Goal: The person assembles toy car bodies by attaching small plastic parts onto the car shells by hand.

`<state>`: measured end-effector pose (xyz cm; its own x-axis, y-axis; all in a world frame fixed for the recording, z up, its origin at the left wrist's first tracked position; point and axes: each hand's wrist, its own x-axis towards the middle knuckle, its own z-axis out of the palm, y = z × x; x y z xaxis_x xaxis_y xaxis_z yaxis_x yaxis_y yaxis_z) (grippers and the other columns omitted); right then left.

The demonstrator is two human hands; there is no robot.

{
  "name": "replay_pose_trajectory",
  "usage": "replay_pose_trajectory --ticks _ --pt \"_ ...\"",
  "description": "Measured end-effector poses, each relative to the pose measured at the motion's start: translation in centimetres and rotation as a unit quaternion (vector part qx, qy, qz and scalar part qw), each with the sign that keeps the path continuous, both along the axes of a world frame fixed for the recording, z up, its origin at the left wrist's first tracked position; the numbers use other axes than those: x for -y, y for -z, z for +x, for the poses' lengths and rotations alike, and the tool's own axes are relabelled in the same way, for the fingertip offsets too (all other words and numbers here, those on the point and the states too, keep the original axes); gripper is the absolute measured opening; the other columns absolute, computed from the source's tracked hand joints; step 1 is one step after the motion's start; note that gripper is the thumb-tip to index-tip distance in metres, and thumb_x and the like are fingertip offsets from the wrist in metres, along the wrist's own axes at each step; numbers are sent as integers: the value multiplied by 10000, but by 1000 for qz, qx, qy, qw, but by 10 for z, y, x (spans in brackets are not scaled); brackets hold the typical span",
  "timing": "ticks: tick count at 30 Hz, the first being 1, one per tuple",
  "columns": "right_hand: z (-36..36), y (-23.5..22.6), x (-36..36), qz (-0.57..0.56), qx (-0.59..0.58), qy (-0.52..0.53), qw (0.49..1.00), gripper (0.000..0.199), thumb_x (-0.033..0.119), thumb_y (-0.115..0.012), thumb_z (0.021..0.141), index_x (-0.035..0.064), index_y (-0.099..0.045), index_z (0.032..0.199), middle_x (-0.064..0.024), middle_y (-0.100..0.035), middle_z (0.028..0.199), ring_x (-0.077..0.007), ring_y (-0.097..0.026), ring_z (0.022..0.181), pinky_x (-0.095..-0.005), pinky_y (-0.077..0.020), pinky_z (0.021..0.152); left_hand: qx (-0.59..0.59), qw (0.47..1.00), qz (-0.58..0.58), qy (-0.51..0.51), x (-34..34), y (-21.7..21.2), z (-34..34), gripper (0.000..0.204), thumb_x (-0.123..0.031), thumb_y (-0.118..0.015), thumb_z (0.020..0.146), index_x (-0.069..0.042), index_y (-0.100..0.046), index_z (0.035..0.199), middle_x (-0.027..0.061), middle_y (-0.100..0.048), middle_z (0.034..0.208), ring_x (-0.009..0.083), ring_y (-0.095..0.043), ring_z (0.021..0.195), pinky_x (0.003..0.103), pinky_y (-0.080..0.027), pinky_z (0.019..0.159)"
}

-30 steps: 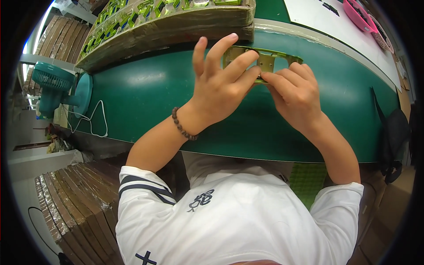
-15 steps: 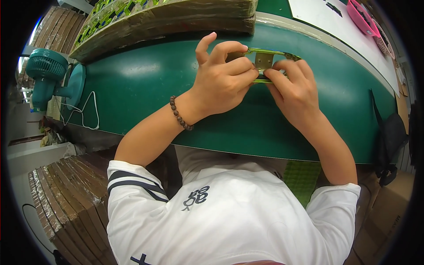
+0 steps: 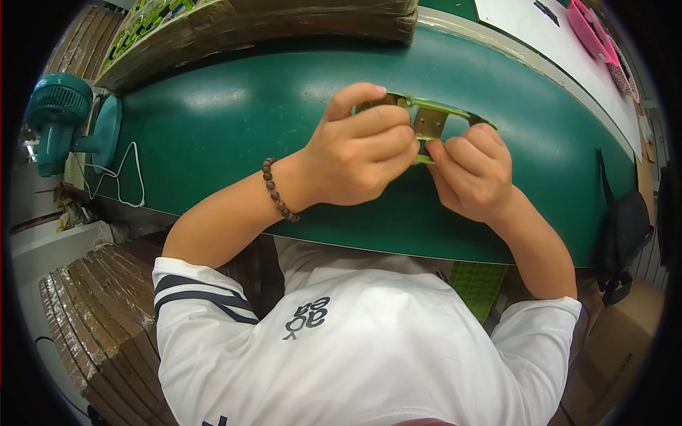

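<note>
Over the green tabletop (image 3: 234, 135), I hold up a long narrow yellow-green frame (image 3: 458, 110) with both hands. A brass-coloured plate with small holes (image 3: 429, 123) spans its middle, beside an opening. My left hand (image 3: 366, 149) is closed round the frame's left part, with the index finger raised along its upper edge. At the right part, my right hand (image 3: 472, 167) pinches the frame, its thumb and fingertips near the lower edge beside the plate. My fingers hide both ends, and I cannot make out the frame's exact kind.
A cardboard tray (image 3: 320, 28) of green pieces lies at the far left. A teal fan (image 3: 60, 113) with a white cable (image 3: 131, 181) stands at the left. Far right are a white board (image 3: 529, 42) and a pink basket (image 3: 591, 32); a black bag (image 3: 625, 227) hangs at the right edge.
Both hands and the frame have come slightly nearer to me, and the frame's right end now tilts lower. My left index finger has curled down, and my right fingers have closed more tightly.
</note>
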<state>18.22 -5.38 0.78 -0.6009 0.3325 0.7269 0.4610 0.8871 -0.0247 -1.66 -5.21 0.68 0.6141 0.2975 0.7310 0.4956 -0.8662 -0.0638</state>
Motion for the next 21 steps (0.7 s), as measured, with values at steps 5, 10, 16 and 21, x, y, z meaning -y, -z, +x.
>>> replay_pose_trajectory --ticks 5,10,16,21 --pt "3 -3 -4 21 17 -40 999 110 22 -651 592 13 -599 688 -24 -404 612 -142 -430 542 -281 -358 502 15 998 -58 36 -7 -11 -6 143 -142 -711 623 -89 -673 749 -28 -614 769 133 -582 779 376 -345 930" --pt "4 -5 -15 59 75 18 995 146 99 -683 628 67 -608 748 12 -457 674 -143 -477 642 -281 -371 597 24 981 -174 78 -27 -11 -14 193 -143 -750 649 -109 -695 832 0 -619 818 175 -575 808 423 -385 936" --pt "13 -15 -16 85 21 128 988 190 194 -719 620 150 -612 770 42 -557 762 -156 -538 860 -317 -322 798 97 952 -280 80 -22 -11 -13 221 -71 -733 697 -79 -691 913 22 -633 894 200 -569 847 388 -401 918" --pt "9 -11 -15 60 -10 106 993 249 210 -755 574 158 -601 763 48 -552 746 -160 -526 845 -342 -303 836 97 878 -463 76 -22 -17 -15 258 28 -700 685 -48 -684 931 39 -635 929 191 -527 902 300 -428 808"
